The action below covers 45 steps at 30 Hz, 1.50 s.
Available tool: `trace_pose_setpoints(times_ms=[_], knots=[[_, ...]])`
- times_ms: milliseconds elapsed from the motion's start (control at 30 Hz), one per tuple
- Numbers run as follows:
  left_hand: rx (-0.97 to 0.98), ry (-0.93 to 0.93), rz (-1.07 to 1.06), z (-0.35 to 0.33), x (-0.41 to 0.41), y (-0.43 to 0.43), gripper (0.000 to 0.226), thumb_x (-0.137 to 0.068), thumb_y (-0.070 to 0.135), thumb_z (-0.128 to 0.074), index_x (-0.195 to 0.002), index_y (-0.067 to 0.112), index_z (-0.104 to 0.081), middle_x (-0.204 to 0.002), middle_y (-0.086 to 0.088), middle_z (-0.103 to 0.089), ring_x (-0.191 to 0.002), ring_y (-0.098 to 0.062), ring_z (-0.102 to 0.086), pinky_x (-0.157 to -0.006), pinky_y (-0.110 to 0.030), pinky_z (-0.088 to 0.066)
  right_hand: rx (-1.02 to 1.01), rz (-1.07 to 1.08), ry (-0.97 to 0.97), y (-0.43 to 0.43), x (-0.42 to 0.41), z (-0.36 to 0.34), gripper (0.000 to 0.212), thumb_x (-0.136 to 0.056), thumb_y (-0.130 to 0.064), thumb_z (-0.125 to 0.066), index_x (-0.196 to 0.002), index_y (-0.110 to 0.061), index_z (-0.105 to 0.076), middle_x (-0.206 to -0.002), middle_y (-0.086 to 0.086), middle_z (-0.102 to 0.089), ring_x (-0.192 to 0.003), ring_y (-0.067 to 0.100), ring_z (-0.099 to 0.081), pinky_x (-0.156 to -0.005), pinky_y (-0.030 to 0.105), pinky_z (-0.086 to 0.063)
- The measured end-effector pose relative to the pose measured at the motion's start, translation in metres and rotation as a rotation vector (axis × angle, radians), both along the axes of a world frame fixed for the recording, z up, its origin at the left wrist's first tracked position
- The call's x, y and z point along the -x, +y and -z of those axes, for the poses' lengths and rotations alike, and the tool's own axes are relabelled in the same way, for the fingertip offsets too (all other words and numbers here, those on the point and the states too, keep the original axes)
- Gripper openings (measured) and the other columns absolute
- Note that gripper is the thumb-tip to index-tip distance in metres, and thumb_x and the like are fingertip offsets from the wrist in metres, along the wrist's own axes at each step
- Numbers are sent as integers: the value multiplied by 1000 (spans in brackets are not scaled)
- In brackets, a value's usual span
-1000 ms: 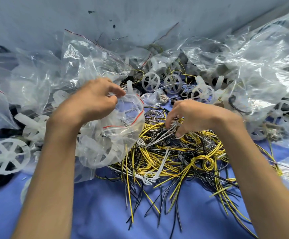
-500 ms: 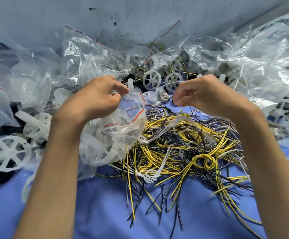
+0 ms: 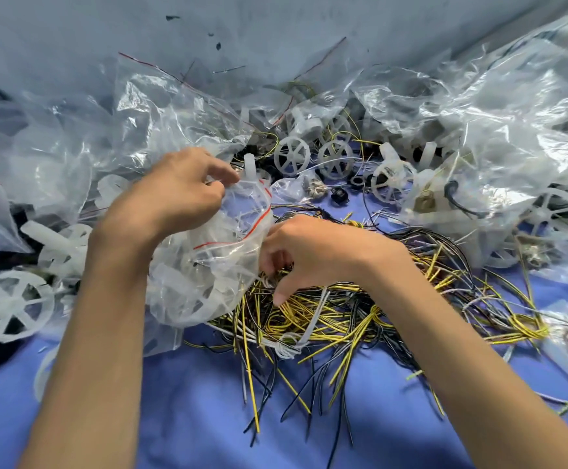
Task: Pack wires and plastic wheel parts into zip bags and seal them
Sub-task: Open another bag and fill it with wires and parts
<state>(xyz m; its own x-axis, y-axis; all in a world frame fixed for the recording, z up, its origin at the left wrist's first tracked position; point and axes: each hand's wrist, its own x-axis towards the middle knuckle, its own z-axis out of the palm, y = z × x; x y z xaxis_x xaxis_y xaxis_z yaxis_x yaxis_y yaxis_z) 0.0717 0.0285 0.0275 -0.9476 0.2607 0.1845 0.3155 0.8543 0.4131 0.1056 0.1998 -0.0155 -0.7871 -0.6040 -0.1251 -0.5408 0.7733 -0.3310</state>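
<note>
Blue cloth (image 3: 191, 418): left hand (image 3: 174, 201) pinches zip bag (image 3: 208, 265) open for loading; right hand (image 3: 323, 252) beside, curled into wires (image 3: 326, 319), grip unclear.

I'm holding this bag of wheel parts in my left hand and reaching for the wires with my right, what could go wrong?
The wires are one knotted tangle, so the right hand may drag up a whole clump, not a few strands.
The left hand pinches the zip bag only near its mouth; the stuffed bag could slip and spill parts.
Stray wire ends across the red zip strip could stop it sealing.
</note>
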Motion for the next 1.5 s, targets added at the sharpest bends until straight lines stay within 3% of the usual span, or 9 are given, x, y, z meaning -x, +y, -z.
trace_pose_setpoints(times_ms=[233, 367, 533, 700, 800, 900, 1033, 1200, 1500], knots=[[-11, -31, 2, -2, -3, -1, 39, -91, 4, -42, -115, 21, -67, -119, 1, -62, -95, -13, -51, -87, -25, -37, 15, 127, 5, 20, 1, -6, 12, -83, -25, -64, -82, -15, -69, -70, -6, -64, -64, 8, -59, -63, 31, -53], [-15, -29, -4, -3, -4, -4, 38, -91, 5, -43, -116, 23, -66, -122, 2, -61, -104, -15, -54, -93, -26, -37, 90, 195, 17, 45, 4, -20, 15, -87, -20, -58, -77, -14, -67, -67, -7, -62, -50, -2, -49, -49, 14, -39], [4, -20, 11, -2, -2, -3, 40, -90, 5, -42, -114, 24, -68, -117, 3, -62, -82, -10, -52, -82, -24, -37, 131, 285, 139, 73, 6, -28, 15, -89, -27, -61, -87, -16, -72, -70, 0, -67, -58, 17, -55, -56, 28, -42], [12, -19, 28, -1, -1, -2, 41, -89, 5, -42, -114, 25, -67, -117, 3, -62, -95, -11, -51, -94, -29, -39, 152, 383, 164, 79, 8, -26, 21, -92, -28, -58, -83, -12, -68, -64, 3, -62, -54, 15, -50, -53, 28, -36], [25, -18, 38, -1, -1, -1, 40, -90, 6, -42, -115, 26, -67, -118, 4, -61, -95, -11, -49, -93, -29, -39, 323, 428, 113, 77, 6, -30, 22, -94, -27, -54, -80, -15, -65, -66, -2, -65, -56, 2, -62, -54, 14, -44], [34, -21, 65, -2, -2, 1, 38, -91, 9, -43, -116, 27, -66, -118, 3, -59, -97, -12, -48, -91, -28, -38, 524, 473, 80, 74, 6, -35, 29, -98, -21, -47, -75, -9, -60, -69, 0, -67, -62, 13, -69, -66, 24, -54], [7, -51, 111, -2, -5, 8, 39, -92, 8, -43, -108, 33, -68, -103, 7, -53, -93, -10, -47, -82, -23, -33, 717, 583, 147, 70, 6, -39, 35, -100, -19, -41, -68, -14, -54, -61, -1, -58, -50, 9, -54, -54, 23, -49], [30, -52, 139, -3, -10, 17, 37, -90, 8, -42, -99, 28, -71, -94, 3, -56, -80, -14, -53, -67, -24, -36, 1026, 708, -14, 67, 5, -42, 31, -102, -19, -37, -76, -15, -54, -62, 0, -49, -41, 4, -41, -43, 15, -44], [61, -129, 285, 1, -21, 42, 36, -93, 39, -48, -128, 31, -54, -108, 7, -48, -87, -6, -48, -73, -26, -36, 1237, 625, -188, 55, 5, -40, 21, -100, -7, -40, -118, -14, -50, -64, -2, -49, -42, 1, -44, -53, 20, -52]])
